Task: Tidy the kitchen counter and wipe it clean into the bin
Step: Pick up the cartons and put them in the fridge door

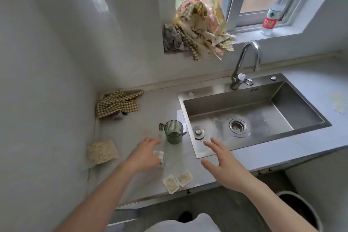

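Note:
My left hand [146, 153] hovers low over the grey counter [131, 130], fingers curled round a small crumpled white wrapper [159, 155]. My right hand [220, 164] is open with fingers spread, over the counter's front strip beside the sink corner. A green ribbed glass mug [173, 131] with a spoon in it stands just beyond both hands. Two small white sauce packets [178, 180] lie at the counter's front edge between my arms. A block of dry noodles [102, 151] sits by the left wall. A checked cloth [118, 103] lies crumpled in the back left corner.
A steel sink [252, 111] with tap [244, 62] fills the right half; a drain plug [198, 132] rests in its near corner. A pile of cloths [199, 28] and a water bottle [274, 11] stand on the window sill. A bin [299, 211] stands on the floor, lower right.

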Action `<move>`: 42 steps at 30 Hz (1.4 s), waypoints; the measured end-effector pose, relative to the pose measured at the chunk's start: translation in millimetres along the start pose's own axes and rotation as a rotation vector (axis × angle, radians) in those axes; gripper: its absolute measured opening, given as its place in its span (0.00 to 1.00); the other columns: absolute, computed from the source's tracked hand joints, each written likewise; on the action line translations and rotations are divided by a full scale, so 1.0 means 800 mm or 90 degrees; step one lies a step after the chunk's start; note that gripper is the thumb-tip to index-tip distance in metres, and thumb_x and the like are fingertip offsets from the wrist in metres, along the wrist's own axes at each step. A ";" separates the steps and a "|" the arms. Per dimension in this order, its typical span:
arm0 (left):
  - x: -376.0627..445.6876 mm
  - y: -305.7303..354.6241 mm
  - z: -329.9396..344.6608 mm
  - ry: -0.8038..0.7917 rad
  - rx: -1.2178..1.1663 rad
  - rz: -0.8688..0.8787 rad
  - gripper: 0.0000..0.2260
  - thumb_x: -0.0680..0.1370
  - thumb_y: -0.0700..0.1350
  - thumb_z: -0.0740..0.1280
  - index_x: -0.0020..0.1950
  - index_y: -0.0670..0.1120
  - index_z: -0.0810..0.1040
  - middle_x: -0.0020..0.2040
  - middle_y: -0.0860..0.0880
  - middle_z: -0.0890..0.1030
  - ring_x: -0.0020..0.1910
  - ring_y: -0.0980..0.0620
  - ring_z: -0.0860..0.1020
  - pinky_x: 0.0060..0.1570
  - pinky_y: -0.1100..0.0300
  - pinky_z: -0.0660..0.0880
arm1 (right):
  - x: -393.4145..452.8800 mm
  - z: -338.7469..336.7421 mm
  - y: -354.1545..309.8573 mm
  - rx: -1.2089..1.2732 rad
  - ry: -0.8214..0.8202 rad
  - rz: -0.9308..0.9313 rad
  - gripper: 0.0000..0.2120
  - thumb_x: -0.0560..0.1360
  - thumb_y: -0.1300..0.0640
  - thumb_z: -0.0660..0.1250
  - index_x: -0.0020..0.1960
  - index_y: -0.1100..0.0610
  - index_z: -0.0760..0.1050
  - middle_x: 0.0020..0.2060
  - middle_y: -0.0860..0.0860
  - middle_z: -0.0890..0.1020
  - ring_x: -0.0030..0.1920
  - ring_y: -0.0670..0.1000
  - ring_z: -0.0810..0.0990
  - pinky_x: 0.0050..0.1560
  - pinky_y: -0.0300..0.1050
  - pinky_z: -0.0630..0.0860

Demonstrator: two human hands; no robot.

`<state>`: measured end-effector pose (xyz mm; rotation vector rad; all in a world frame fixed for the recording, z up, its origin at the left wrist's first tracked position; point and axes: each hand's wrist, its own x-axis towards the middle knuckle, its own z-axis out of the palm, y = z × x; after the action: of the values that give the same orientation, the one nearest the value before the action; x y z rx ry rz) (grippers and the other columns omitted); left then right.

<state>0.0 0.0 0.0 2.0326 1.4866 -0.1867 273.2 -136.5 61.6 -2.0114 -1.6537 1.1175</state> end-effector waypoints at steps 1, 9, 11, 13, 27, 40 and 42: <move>0.002 -0.003 0.005 -0.019 0.008 0.005 0.34 0.72 0.54 0.72 0.77 0.51 0.68 0.75 0.51 0.68 0.73 0.46 0.67 0.72 0.53 0.67 | 0.000 0.004 0.000 0.004 -0.005 -0.001 0.30 0.80 0.39 0.62 0.79 0.39 0.57 0.80 0.36 0.50 0.78 0.44 0.58 0.75 0.49 0.64; 0.002 -0.005 0.023 0.019 0.062 0.006 0.20 0.71 0.56 0.74 0.60 0.56 0.76 0.57 0.56 0.80 0.56 0.51 0.79 0.48 0.56 0.74 | -0.013 0.004 0.015 0.004 0.014 0.061 0.29 0.80 0.39 0.62 0.78 0.38 0.56 0.80 0.37 0.50 0.79 0.45 0.55 0.76 0.48 0.60; -0.004 0.012 0.012 0.041 0.069 0.036 0.18 0.71 0.55 0.74 0.59 0.57 0.77 0.55 0.56 0.81 0.54 0.51 0.79 0.47 0.56 0.74 | -0.023 -0.005 0.022 0.013 0.039 0.071 0.29 0.81 0.40 0.61 0.78 0.38 0.57 0.80 0.37 0.50 0.80 0.44 0.54 0.77 0.48 0.58; -0.009 0.038 -0.001 0.067 0.051 0.078 0.15 0.72 0.55 0.74 0.56 0.58 0.77 0.52 0.58 0.81 0.51 0.53 0.79 0.46 0.57 0.75 | -0.036 -0.019 0.032 0.031 0.071 0.084 0.28 0.81 0.40 0.61 0.78 0.38 0.57 0.80 0.37 0.51 0.80 0.44 0.53 0.77 0.47 0.56; -0.041 0.416 0.024 0.055 0.069 0.467 0.18 0.71 0.59 0.75 0.58 0.60 0.77 0.51 0.62 0.81 0.49 0.55 0.80 0.47 0.57 0.77 | -0.261 -0.139 0.194 0.141 0.367 0.236 0.27 0.81 0.43 0.63 0.78 0.40 0.61 0.79 0.37 0.54 0.78 0.42 0.57 0.76 0.41 0.56; -0.181 0.772 0.206 -0.060 0.088 0.704 0.15 0.71 0.57 0.76 0.55 0.60 0.78 0.46 0.61 0.81 0.46 0.55 0.80 0.44 0.56 0.78 | -0.585 -0.180 0.384 0.155 0.575 0.425 0.30 0.80 0.45 0.66 0.79 0.48 0.61 0.79 0.43 0.59 0.78 0.42 0.57 0.75 0.34 0.51; -0.206 0.813 0.230 -0.075 0.091 0.735 0.16 0.72 0.56 0.76 0.57 0.59 0.78 0.48 0.60 0.81 0.48 0.53 0.81 0.47 0.55 0.78 | -0.626 -0.180 0.403 0.164 0.598 0.452 0.30 0.80 0.47 0.65 0.79 0.49 0.61 0.79 0.42 0.59 0.78 0.41 0.57 0.73 0.32 0.51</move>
<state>570.5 -356.2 177.1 2.5911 0.0765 0.0695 584.1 -660.7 126.5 -2.4091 -0.3285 0.3444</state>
